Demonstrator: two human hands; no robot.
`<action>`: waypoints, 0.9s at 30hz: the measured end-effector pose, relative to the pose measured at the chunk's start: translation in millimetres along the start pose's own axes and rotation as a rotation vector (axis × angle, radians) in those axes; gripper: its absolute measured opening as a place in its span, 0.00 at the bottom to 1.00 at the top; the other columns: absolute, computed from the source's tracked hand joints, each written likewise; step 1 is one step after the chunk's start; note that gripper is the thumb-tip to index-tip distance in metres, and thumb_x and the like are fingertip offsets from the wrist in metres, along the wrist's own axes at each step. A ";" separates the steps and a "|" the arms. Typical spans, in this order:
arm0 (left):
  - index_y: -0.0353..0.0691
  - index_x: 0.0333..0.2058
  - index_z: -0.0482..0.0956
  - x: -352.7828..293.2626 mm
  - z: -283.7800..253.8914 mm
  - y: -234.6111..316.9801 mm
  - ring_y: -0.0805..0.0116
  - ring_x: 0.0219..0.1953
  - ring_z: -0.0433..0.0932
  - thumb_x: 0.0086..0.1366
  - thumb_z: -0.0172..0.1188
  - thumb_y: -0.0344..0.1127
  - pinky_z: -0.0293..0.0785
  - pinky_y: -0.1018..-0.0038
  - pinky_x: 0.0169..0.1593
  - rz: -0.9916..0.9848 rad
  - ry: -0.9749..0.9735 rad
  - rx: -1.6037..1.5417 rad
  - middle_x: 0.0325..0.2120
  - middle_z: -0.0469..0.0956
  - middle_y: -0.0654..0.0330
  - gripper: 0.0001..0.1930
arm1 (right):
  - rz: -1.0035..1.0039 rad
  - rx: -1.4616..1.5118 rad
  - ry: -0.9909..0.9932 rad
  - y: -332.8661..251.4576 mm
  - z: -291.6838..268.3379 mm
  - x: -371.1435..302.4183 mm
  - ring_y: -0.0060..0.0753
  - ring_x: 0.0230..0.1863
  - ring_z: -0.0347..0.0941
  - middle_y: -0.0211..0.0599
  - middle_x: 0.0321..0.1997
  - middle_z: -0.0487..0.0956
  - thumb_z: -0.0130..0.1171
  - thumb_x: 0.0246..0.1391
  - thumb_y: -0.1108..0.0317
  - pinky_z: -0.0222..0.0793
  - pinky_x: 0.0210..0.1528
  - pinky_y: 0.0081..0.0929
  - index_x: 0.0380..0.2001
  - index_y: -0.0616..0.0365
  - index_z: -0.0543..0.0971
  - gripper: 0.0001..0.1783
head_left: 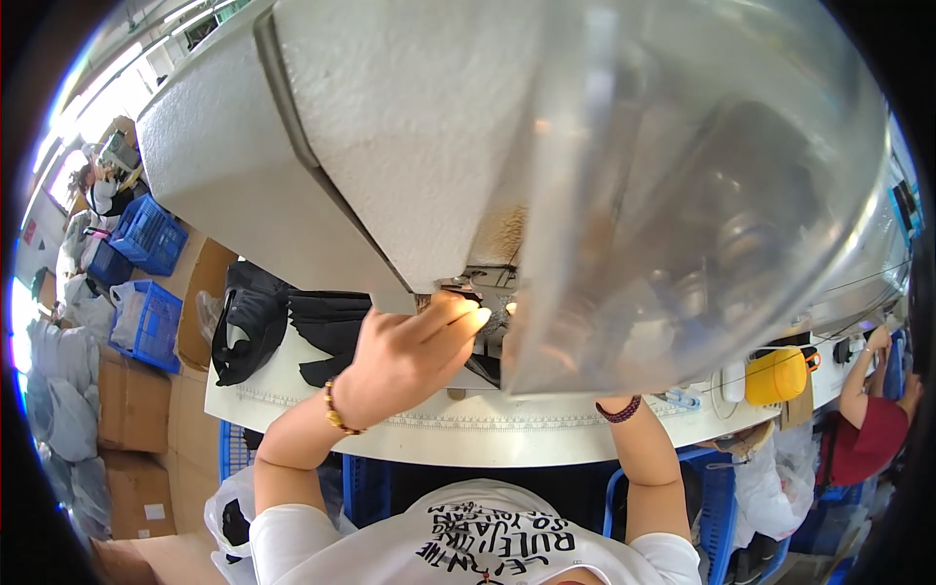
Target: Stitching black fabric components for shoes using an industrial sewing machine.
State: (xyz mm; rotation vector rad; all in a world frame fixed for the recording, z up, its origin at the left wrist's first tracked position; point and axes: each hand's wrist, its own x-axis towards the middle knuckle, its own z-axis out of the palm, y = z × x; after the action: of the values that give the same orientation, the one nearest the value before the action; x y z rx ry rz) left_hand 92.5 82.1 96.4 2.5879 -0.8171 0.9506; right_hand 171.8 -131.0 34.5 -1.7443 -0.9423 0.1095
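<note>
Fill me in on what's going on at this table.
A person is working at a large pale machine. The left hand reaches in by the small metal parts under it; whether it pinches anything is unclear. The right hand is mostly hidden behind the cloudy clear cover. Black fabric pieces lie on the white table, left of the left hand.

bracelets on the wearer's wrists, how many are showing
2: a gold-toned bracelet on the left wrist and a dark bracelet on the right wrist; the clear cover could hide more.
</note>
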 end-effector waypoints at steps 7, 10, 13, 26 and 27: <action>0.34 0.33 0.77 3.7 12.7 14.5 0.73 0.31 0.75 0.40 0.56 0.25 0.58 0.81 0.18 0.054 0.054 0.273 0.29 0.73 0.62 0.16 | -0.637 -0.761 0.033 -2.5 -5.3 1.1 0.35 0.41 0.76 0.36 0.39 0.78 0.49 0.51 0.69 0.75 0.44 0.31 0.43 0.53 0.75 0.14; 0.31 0.32 0.76 2.2 16.7 14.4 0.69 0.34 0.75 0.39 0.55 0.24 0.61 0.80 0.20 0.062 0.050 0.315 0.30 0.73 0.58 0.15 | -0.725 -1.012 0.011 2.1 -6.9 0.7 0.36 0.43 0.75 0.37 0.41 0.77 0.47 0.53 0.69 0.74 0.47 0.32 0.45 0.56 0.73 0.16; 0.29 0.30 0.75 2.9 18.3 9.5 0.67 0.35 0.74 0.38 0.55 0.25 0.64 0.79 0.23 0.126 0.053 0.322 0.30 0.73 0.56 0.15 | -0.861 -1.529 -0.061 10.2 -2.2 1.5 0.35 0.44 0.75 0.37 0.43 0.76 0.45 0.54 0.68 0.74 0.49 0.32 0.48 0.57 0.71 0.17; 0.29 0.32 0.77 -4.9 12.8 13.7 0.64 0.41 0.76 0.46 0.59 0.25 0.70 0.83 0.23 0.164 0.013 0.244 0.34 0.75 0.54 0.12 | -0.653 -1.328 0.118 15.7 20.7 -12.1 0.25 0.19 0.69 0.30 0.21 0.73 0.47 0.44 0.70 0.68 0.22 0.20 0.19 0.54 0.72 0.06; 0.29 0.33 0.77 -5.3 14.4 11.8 0.64 0.41 0.76 0.46 0.59 0.24 0.70 0.83 0.21 0.180 0.022 0.250 0.34 0.75 0.54 0.12 | -0.898 -1.605 0.223 15.5 21.1 -11.3 0.25 0.17 0.67 0.30 0.20 0.73 0.48 0.43 0.70 0.66 0.20 0.19 0.18 0.54 0.72 0.05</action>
State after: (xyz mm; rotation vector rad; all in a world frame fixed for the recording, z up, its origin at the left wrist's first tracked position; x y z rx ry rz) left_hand 89.5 68.8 82.7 2.7411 -0.9961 1.2002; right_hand 161.8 -123.4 8.9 -2.2942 -1.7210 -1.8121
